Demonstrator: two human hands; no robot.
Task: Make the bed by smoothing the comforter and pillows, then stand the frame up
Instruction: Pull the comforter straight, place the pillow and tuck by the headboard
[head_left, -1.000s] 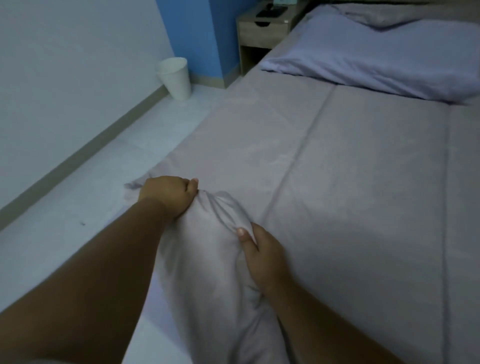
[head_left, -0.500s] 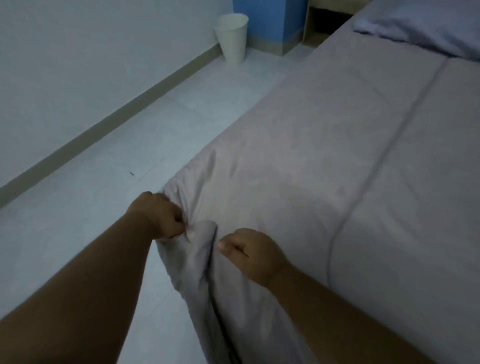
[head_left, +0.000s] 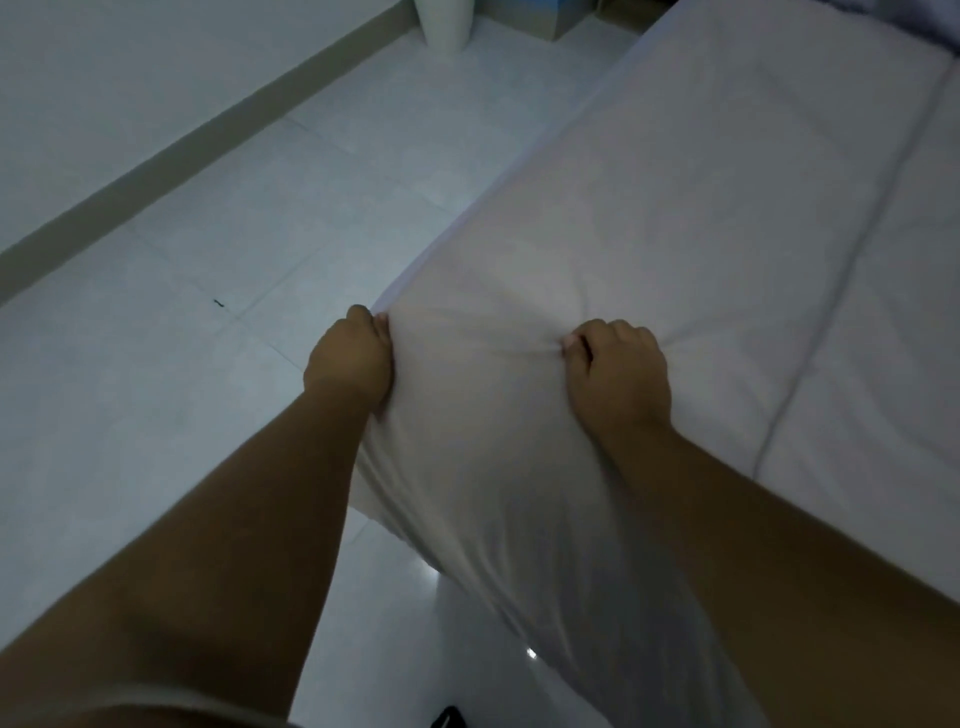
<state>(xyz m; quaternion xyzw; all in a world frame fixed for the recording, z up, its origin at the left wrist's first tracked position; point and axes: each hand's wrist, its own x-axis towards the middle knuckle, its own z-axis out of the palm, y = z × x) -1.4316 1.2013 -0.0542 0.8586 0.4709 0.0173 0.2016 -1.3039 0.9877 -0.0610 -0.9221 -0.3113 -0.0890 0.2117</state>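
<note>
Both fists are bunched tight on fabric here. The left hand (head_left: 349, 358) is clenched on the very edge of the comforter (head_left: 675, 218), right where it rolls over the side of the bed, fingers curled in with cloth pinched inside them. The right hand (head_left: 618, 371) is further in on the top surface, knuckles up, gathering a fistful so that creases fan out from its grip like spokes.

Between the two hands the cloth is drawn taut, and below them a loose corner hangs down toward the floor (head_left: 208, 291). This looks like the smoothing step, worked at the near corner; the pillows and frame are not yet in play, and the frame is out of view.

The comforter lies spread over the bed, its long axis running away from the person toward the top right, a stitched seam (head_left: 852, 291) tracking that same line. Next move, by my reading: pull outward and down together, then release so the radiating puckers flatten. A white bin (head_left: 444, 26) stands against the far wall.
</note>
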